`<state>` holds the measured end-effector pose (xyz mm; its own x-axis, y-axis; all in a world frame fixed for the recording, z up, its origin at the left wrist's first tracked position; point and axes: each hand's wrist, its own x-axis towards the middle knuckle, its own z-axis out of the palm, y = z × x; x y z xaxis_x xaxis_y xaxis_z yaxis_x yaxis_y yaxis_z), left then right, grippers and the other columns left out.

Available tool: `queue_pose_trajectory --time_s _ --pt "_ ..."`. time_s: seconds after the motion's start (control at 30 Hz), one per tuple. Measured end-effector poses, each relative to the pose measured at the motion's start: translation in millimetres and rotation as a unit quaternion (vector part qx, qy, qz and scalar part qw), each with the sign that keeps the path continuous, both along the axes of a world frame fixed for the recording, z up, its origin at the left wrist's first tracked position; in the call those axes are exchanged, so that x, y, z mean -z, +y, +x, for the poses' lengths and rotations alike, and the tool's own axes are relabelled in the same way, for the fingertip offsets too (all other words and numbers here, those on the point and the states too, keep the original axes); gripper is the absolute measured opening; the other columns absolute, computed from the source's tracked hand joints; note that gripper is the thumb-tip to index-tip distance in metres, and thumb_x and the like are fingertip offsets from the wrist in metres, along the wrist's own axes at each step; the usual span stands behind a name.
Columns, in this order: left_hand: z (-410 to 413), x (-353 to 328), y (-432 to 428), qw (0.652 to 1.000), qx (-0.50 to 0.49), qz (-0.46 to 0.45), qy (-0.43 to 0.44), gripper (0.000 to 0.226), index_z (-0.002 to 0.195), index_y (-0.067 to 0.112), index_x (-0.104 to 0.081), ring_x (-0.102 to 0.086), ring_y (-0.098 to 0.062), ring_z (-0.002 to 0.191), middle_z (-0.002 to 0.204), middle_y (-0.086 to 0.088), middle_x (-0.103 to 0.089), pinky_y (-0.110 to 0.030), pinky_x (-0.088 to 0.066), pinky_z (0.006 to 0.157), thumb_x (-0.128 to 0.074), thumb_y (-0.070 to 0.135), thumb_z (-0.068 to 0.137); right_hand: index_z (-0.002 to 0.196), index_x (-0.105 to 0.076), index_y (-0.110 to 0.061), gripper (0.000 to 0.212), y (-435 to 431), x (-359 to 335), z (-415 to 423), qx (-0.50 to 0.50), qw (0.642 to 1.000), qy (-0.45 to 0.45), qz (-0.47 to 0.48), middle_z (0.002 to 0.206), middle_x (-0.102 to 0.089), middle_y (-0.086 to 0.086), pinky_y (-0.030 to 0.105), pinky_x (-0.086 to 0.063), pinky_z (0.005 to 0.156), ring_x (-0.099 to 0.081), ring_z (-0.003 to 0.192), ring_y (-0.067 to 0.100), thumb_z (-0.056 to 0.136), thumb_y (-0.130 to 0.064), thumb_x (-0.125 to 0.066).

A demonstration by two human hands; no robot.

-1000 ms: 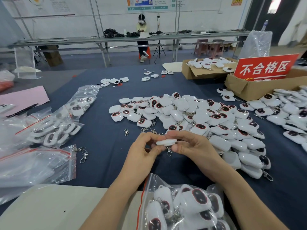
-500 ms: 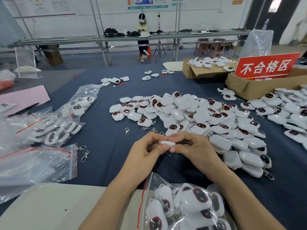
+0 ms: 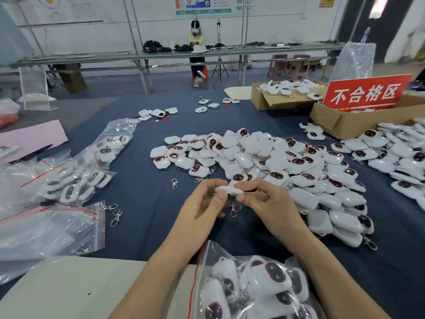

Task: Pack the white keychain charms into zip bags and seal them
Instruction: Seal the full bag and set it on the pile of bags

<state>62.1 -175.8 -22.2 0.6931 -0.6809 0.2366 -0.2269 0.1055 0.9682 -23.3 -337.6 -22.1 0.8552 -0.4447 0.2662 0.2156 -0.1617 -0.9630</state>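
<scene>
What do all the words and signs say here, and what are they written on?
"不合格区": white characters on the red sign standing in the cardboard box at the right.
Blue-and-white poster on the back wall: print too small and blurred to read.
Yellow notice, top right: too blurred to read.
</scene>
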Motion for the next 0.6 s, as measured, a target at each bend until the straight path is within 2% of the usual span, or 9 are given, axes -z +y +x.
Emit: queue_pose_trajectory --time_s 0.07,0.17,0.23,0.33,0.47,0.53,0.6 --pt "1.7 -0.3 0.4 1.0 -0.012 0.006 -0.024 0.013 0.109 0.028 -0.067 -0.069 -0.019 0.105 0.111 0.004 -0.074 -0.034 -0.057 0.09 -0.058 0.031 0.101 0.087 -0.073 -0.018 0.025 0.9 1.4 1.0 -0.008 1.0 -0.006 0.001 0.087 -0.077 -0.013 0.011 -0.051 0.077 -0.072 0.082 0.001 0.08 0.006 -0.075" --pt "4.5 1.8 1.8 1.0 -0.011 0.012 -0.018 0.015 0.107 0.019 -0.069 -0.07 -0.02 0.109 0.11 0.0 -0.076 -0.044 -0.054 0.101 -0.057 0.011 0.104 0.082 -0.073 -0.014 0.025 0.3 4.4 2.5 -0.02 1.0 -0.019 0.011 0.087 -0.077 -0.011 0.013 -0.053 0.076 -0.072 0.08 0.003 0.074 0.009 -0.077" --pt "5.0 2.1 2.6 1.0 -0.01 0.016 -0.009 0.019 0.107 0.016 -0.069 -0.07 -0.019 0.111 0.113 -0.001 -0.076 -0.044 -0.053 0.104 -0.054 0.005 0.104 0.08 -0.073 -0.014 0.02 -0.2 5.9 2.8 -0.03 0.999 -0.028 0.021 0.089 -0.077 -0.008 0.014 -0.054 0.076 -0.072 0.08 0.005 0.069 0.002 -0.08" --pt "4.4 4.0 3.0 1.0 -0.007 0.026 -0.003 0.022 0.107 0.017 -0.068 -0.071 -0.017 0.108 0.114 0.001 -0.076 -0.042 -0.054 0.103 -0.051 0.004 0.105 0.074 -0.076 -0.024 0.017 1.6 5.3 2.4 -0.034 0.998 -0.035 0.028 0.091 -0.077 -0.007 0.015 -0.054 0.077 -0.073 0.082 0.008 0.064 -0.012 -0.081" --pt "3.7 4.7 2.8 0.999 -0.002 0.014 0.05 0.03 0.101 0.027 -0.067 -0.072 -0.021 0.106 0.111 -0.003 -0.076 -0.039 -0.054 0.102 -0.044 0.009 0.108 0.088 -0.077 -0.034 0.025 4.4 -1.0 -0.4 -0.059 0.998 -0.002 0.0 0.088 -0.079 -0.004 0.013 -0.053 0.077 -0.075 0.083 0.01 0.077 -0.012 -0.082" --pt "3.9 3.6 1.4 0.995 0.016 -0.023 0.1 0.032 0.102 0.021 -0.064 -0.072 -0.026 0.108 0.114 -0.009 -0.075 -0.037 -0.055 0.099 -0.036 0.008 0.11 0.091 -0.075 -0.043 0.034 4.5 -2.0 -1.1 -0.052 0.998 0.018 -0.025 0.083 -0.078 -0.006 0.009 -0.05 0.075 -0.075 0.08 0.008 0.081 -0.01 -0.08" --pt "4.7 2.7 -0.4 0.988 0.03 -0.05 0.14 0.029 0.104 0.013 -0.06 -0.071 -0.028 0.108 0.116 -0.013 -0.074 -0.034 -0.056 0.095 -0.032 0.005 0.11 0.087 -0.077 -0.041 0.035 4.4 -1.3 -0.7 -0.036 0.999 0.016 -0.026 0.082 -0.078 -0.009 0.011 -0.051 0.074 -0.074 0.077 0.008 0.08 -0.007 -0.08"
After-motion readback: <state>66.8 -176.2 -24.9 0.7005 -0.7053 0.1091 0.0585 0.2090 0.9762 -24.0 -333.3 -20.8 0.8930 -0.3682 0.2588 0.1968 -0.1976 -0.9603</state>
